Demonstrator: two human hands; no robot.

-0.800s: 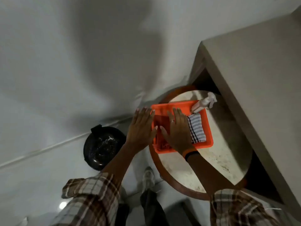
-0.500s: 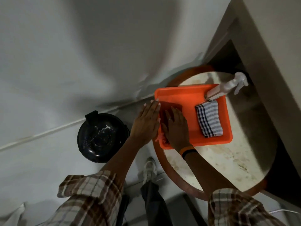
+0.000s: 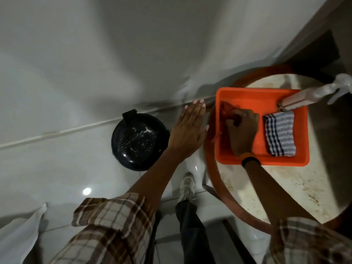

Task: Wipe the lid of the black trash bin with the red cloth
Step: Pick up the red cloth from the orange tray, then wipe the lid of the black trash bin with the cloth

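On the round desk [image 3: 297, 189] at right sits an orange tray [image 3: 253, 96], and the right hand [image 3: 242, 130] is down inside its left half, fingers curled tight around the red cloth [image 3: 225, 111]. That cloth bunches up under the knuckles, touching the tray floor, with a fold poking out beyond the fingertips. An orange and black band wraps the wrist. Beside the hand, in the tray's right half, lies a folded checked cloth [image 3: 279, 136], apart from the red one. A spray bottle [image 3: 312, 95] leans across the tray's far right corner, its nozzle sticking out over the desk. Off the desk's left edge, the left hand [image 3: 190, 130] hovers flat and wide open, fingers straight and together, holding nothing. Below it on the tiled floor, near the wall, stands the black bin [image 3: 140, 140], its lid [image 3: 137, 138] on, glossy and speckled with bright specks. Well apart from the cloth, it is untouched. A white shoe [image 3: 187, 184] shows on the floor between bin and desk.
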